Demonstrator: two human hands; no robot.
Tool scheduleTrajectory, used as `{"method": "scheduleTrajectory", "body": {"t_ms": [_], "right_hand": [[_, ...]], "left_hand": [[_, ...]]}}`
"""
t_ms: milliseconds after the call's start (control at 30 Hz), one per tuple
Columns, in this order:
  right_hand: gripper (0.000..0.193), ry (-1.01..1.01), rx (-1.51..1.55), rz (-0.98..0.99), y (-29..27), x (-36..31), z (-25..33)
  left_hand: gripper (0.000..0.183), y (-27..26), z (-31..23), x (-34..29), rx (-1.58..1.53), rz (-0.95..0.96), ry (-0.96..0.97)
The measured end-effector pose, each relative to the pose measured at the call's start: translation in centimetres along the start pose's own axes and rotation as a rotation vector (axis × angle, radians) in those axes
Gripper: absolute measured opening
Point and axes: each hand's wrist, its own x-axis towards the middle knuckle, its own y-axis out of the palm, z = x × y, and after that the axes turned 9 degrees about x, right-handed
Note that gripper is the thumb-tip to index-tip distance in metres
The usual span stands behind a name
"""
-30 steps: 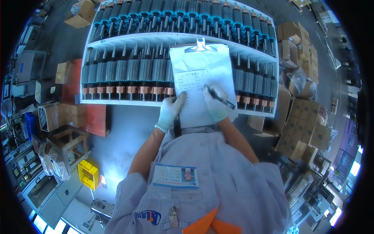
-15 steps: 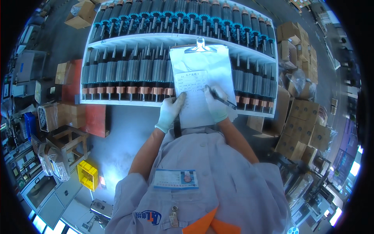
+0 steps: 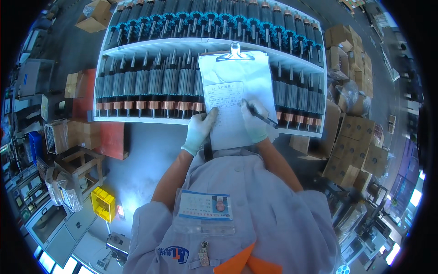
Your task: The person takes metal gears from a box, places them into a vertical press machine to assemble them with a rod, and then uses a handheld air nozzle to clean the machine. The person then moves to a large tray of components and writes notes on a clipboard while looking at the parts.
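Observation:
A clipboard (image 3: pixel 255 68) with a shiny metal clip (image 3: pixel 234 52) carries white sheets, and a small printed card (image 3: pixel 223 93) lies on top of them. My left hand (image 3: pixel 200 129), in a pale glove, grips the clipboard's left edge, thumb on the paper. In my gloved right hand (image 3: pixel 254 120) is a dark pen (image 3: pixel 264 119), its tip end at the lower right part of the card. Behind the clipboard stands a white rack (image 3: pixel 150 120) with rows of motor rotors (image 3: pixel 155 82), grey-cored with copper-coloured ends. The clipboard hides some rotors in the middle.
Cardboard boxes (image 3: pixel 349 137) are stacked on the right, some with clear plastic. To the left are a red board (image 3: pixel 111 139), a wooden frame (image 3: pixel 82 165) and a yellow bin (image 3: pixel 103 204). An open carton (image 3: pixel 93 17) sits at the far left.
The pen and my right hand have shifted very slightly on the card. The badge on my chest has swung a little upward. My left hand keeps its place on the clipboard.

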Motion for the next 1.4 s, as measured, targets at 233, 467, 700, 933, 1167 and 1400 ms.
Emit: {"method": "scheduleTrajectory", "body": {"t_ms": [233, 467, 700, 933, 1167, 1400], "right_hand": [[0.022, -0.069, 0.028, 0.017, 0.0, 0.0, -1.2], [0.022, -0.02, 0.018, -0.001, -0.1, -0.1, -1.0], [0.02, 0.013, 0.037, 0.002, -0.1, 0.0, -0.1], [0.019, 0.036, 0.033, -0.027, -0.5, -0.2, -1.1], [0.019, 0.031, -0.092, 0.032, -0.8, 0.0, -0.3], [0.018, 0.019, -0.019, 0.001, -0.8, -0.1, -0.5]], "left_hand": [[0.06, 0.3, 1.1, 0.7, 0.034, -0.012, -0.011], [0.059, 0.2, 0.8, 0.5, -0.015, -0.017, 0.012], [0.058, 0.0, 0.2, 0.0, -0.017, -0.001, 0.004], [0.06, -0.1, 0.2, 0.1, 0.039, 0.007, -0.006], [0.06, 0.1, 0.9, 0.5, -0.015, -0.002, -0.009], [0.063, 0.0, 0.9, 0.6, 0.013, 0.006, 0.003]]}}
